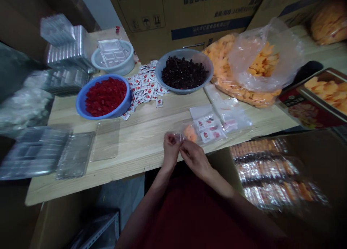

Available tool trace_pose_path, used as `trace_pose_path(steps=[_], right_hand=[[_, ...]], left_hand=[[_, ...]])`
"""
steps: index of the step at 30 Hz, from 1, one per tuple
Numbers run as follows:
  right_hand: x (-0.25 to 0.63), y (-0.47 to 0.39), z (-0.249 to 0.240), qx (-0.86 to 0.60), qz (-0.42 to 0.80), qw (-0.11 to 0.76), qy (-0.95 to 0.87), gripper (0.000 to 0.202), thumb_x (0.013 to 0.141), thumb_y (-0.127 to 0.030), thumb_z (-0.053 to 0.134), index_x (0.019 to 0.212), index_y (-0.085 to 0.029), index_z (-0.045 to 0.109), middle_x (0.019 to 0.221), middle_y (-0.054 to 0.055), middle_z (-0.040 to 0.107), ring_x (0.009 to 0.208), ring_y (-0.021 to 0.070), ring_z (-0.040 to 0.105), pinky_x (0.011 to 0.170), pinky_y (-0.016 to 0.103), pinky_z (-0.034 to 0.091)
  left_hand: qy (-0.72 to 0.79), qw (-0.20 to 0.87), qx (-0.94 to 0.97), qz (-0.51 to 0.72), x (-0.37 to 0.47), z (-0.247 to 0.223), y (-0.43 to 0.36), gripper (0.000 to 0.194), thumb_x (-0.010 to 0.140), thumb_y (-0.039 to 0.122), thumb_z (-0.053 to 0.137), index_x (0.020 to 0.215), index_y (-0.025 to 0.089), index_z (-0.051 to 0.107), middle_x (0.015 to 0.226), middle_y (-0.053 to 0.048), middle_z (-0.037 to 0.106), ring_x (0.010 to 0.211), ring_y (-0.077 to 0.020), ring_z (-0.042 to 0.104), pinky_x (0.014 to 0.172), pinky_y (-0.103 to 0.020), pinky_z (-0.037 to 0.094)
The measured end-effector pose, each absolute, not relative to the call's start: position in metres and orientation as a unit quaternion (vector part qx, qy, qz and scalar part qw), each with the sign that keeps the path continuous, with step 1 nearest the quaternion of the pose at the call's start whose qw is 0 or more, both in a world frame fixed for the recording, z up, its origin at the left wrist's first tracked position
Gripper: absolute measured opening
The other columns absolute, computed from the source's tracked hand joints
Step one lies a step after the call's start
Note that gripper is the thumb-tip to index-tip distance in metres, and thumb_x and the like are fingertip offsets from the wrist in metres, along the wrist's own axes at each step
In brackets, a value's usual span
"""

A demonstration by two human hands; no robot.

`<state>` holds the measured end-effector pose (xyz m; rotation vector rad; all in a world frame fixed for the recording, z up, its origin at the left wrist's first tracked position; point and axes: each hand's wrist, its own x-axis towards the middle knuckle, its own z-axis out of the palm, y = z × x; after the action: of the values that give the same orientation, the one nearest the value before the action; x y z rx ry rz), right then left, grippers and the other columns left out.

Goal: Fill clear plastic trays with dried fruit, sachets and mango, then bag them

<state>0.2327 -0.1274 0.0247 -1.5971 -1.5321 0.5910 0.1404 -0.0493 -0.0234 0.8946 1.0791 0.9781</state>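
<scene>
Near the table's front edge, my left hand [171, 150] and my right hand [195, 158] come together with fingers pinched. Between them is the open-looking end of a small clear plastic bag [190, 133] with orange pieces inside, lying on the table. The fingertips of both hands are on the bag's near left edge; exactly how each finger grips is blurred. Just right of it lies a flat clear pack [207, 128] showing small white packets with red prints and dark red pieces. A stack of empty clear bags [226, 108] lies beyond that.
A blue basin [127, 93] holds red pieces, a grey-blue bowl [185, 91] dark ones. Printed sachets [146, 82] are heaped between them. Clear plastic trays [76, 155] stand left. A large bag of orange pieces [230, 82] sits right, above a carton of filled packs [271, 176].
</scene>
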Motion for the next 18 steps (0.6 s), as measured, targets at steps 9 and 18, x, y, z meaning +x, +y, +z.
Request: trace_pose_path(steps=[9,18], right_hand=[[0.233,-0.160,0.016,-0.670,0.129,0.310,-0.662,0.081,0.079,-0.047,0.076,0.147,-0.019,0.041,0.153,0.020,0.035,0.144,0.0383,0.029,0.114,0.058,0.029],[0.257,-0.178,0.040,-0.617,0.085,0.373,-0.688,0.045,0.104,-0.025,0.033,0.149,-0.026,0.042,0.151,0.006,0.048,0.146,0.0182,0.033,0.118,0.045,0.031]], left_hand=[[0.456,0.707,0.399,0.366,0.113,-0.001,-0.036,0.030,0.072,0.035,0.077,0.092,0.015,0.065,0.064,0.002,0.063,0.053,-0.0093,0.056,0.053,-0.021,0.049],[0.371,0.678,0.542,0.330,0.086,0.048,-0.065,0.056,0.071,0.040,0.080,0.122,0.026,0.058,0.129,-0.007,0.062,0.101,-0.0191,0.067,0.084,-0.032,0.058]])
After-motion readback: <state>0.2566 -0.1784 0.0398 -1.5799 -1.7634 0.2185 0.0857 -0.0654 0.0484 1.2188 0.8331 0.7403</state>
